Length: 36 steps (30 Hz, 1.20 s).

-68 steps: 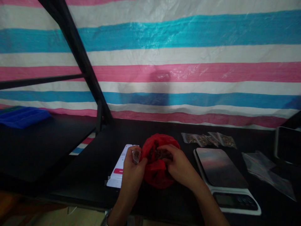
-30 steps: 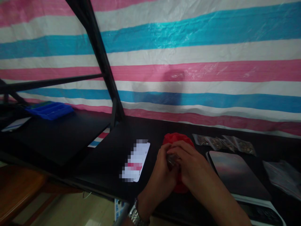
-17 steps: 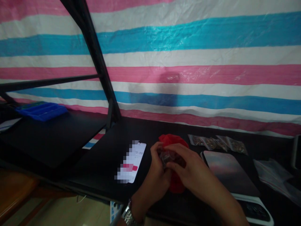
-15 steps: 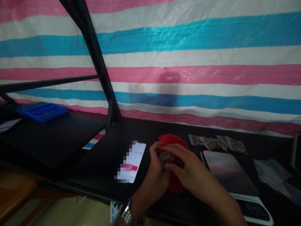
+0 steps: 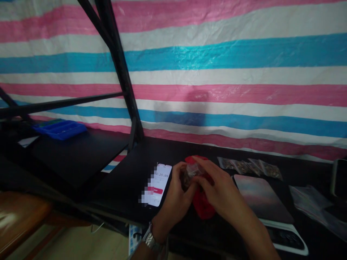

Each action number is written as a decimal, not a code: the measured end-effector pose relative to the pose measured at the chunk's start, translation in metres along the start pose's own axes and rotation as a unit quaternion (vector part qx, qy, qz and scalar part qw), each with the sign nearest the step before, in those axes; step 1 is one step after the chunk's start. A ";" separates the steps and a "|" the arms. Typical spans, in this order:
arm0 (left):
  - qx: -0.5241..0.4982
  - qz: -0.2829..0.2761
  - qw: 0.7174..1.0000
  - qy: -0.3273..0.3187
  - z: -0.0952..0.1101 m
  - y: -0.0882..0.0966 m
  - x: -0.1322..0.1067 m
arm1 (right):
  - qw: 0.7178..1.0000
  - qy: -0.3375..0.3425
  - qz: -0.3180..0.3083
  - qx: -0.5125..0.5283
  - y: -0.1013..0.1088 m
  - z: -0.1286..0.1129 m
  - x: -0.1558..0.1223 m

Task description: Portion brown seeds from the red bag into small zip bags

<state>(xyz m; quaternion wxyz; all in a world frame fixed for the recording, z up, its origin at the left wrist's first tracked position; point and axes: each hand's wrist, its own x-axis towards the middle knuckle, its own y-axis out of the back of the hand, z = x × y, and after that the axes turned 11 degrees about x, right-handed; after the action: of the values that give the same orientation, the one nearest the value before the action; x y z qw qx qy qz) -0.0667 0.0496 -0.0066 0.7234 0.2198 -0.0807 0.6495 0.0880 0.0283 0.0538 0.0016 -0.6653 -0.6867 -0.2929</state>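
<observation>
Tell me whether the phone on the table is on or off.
On: the phone beside the left hand has a lit white screen showing digits and a red button, though part is pixelated.

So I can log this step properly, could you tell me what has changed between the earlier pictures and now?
The left hand and right hand have come together, both now pinching a small clear plastic bag holding dark pieces, above the red plastic bag, which has gone from open to bunched. The phone, digital scale and row of sachets stayed put.
</observation>
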 end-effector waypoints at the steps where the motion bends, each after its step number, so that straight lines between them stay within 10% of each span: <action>1: 0.021 -0.008 1.000 0.004 -0.001 0.002 0.000 | 1.000 0.000 0.015 -0.004 0.001 -0.002 0.000; 8: 0.115 -0.051 0.991 -0.055 0.007 0.010 -0.006 | 0.996 0.078 0.019 0.034 0.017 -0.021 -0.007; 19: -0.036 -0.078 0.996 -0.015 0.017 -0.016 -0.015 | 0.993 0.105 0.059 0.017 0.038 -0.034 -0.026; 27: -0.090 0.039 0.990 0.097 0.017 -0.021 -0.007 | 0.978 0.064 0.199 0.021 0.041 -0.007 -0.019; 30: -0.177 0.093 0.960 0.197 0.017 -0.018 -0.001 | 0.994 -0.010 0.107 -0.036 0.034 0.013 -0.015; 36: -0.360 -0.007 0.905 0.227 0.032 -0.013 0.009 | 0.987 -0.095 -0.058 -0.118 0.017 0.037 -0.011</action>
<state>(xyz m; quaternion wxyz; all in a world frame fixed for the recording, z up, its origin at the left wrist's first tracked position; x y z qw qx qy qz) -0.0470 0.0429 0.0229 0.7566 -0.2083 -0.1405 0.6037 0.1188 0.0317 0.0257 -0.1593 -0.6445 -0.6817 -0.3074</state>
